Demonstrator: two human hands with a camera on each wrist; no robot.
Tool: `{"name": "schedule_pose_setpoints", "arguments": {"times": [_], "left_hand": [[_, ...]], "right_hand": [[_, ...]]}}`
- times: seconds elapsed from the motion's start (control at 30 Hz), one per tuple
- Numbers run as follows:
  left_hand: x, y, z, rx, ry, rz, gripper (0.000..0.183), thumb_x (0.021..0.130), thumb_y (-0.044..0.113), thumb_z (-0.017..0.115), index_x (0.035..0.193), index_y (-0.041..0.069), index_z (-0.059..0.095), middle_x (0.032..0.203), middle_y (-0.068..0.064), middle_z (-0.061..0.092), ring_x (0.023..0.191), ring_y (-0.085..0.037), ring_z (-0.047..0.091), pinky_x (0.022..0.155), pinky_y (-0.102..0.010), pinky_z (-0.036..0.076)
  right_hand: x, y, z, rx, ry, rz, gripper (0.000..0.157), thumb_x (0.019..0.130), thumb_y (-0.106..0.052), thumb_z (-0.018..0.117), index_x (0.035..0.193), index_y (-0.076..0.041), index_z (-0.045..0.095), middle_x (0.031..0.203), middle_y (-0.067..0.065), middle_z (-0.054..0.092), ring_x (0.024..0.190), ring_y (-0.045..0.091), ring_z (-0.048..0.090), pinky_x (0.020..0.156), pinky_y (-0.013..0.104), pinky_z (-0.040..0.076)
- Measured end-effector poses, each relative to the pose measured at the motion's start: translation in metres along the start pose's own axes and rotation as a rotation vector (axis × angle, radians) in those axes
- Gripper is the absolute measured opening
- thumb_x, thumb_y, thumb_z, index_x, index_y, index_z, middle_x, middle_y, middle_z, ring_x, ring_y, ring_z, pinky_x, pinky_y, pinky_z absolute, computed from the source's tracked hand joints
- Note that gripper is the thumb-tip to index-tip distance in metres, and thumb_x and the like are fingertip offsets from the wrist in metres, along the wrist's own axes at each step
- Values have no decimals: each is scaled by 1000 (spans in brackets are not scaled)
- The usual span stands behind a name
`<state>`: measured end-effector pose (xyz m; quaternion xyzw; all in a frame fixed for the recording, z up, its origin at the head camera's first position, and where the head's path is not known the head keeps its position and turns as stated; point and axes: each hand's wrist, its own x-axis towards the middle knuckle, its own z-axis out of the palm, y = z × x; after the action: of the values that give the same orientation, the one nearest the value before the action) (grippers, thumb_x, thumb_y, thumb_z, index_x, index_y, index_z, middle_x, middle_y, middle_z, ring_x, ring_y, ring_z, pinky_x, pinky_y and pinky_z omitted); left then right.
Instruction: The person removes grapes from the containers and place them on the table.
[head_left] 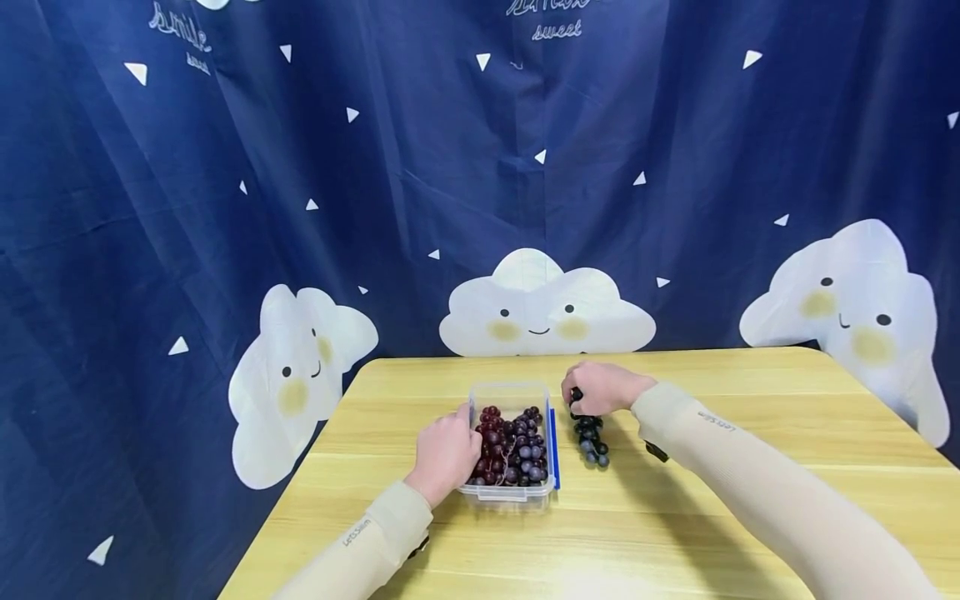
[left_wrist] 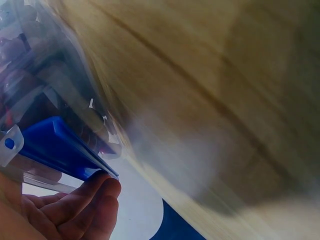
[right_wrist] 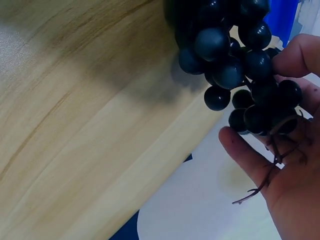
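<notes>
A clear plastic food container (head_left: 504,493) with blue side latches stands on the table, holding a bunch of red grapes (head_left: 492,437) on its left and a bunch of dark purple grapes (head_left: 528,452) on its right. My left hand (head_left: 446,454) grips the container's left side; in the left wrist view its curled fingers (left_wrist: 102,202) are at the blue latch flap (left_wrist: 57,145). To the right of the container, my right hand (head_left: 603,388) holds a bunch of black grapes (right_wrist: 227,72) near its stem end. The bunch's lower end (head_left: 595,454) hangs toward me, and its brown stem (right_wrist: 275,160) lies across the palm.
The light wooden table (head_left: 750,467) extends to both sides and toward me. A dark blue curtain (head_left: 480,192) with white clouds hangs behind its far edge. The right blue latch (head_left: 554,450) sticks up along the container's side, between it and the black grapes.
</notes>
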<state>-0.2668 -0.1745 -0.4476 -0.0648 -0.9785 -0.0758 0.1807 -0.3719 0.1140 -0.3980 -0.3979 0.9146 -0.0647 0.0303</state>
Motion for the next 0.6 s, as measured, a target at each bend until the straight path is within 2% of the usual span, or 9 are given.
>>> {"name": "schedule_pose_setpoints", "arguments": {"times": [0.17,0.4,0.6], "left_hand": [[0,-1,1,4,-3,-5,46,92,23,58,134,4,59,92,-12,73,73,-28,69,58,-43,53],[-1,0,-1,-3,5,-4,46,92,23,58,133,4,60,92,-13,74,75,-30,70,59,-44,54],[0,1,-1,-5,3,-3,45,92,23,59,133,4,60,89,-12,73,72,-28,68,57,-43,53]], "right_hand": [[0,1,2,-14,11,9,16,88,-19,69,101,-15,77,113,1,71,111,27,64,101,47,50],[-5,-2,7,-66,65,7,16,88,-22,73,103,-18,77,122,4,70,122,31,59,104,62,40],[-15,-2,14,-112,143,-29,14,88,-19,74,101,-15,76,116,4,70,115,30,61,95,60,47]]}}
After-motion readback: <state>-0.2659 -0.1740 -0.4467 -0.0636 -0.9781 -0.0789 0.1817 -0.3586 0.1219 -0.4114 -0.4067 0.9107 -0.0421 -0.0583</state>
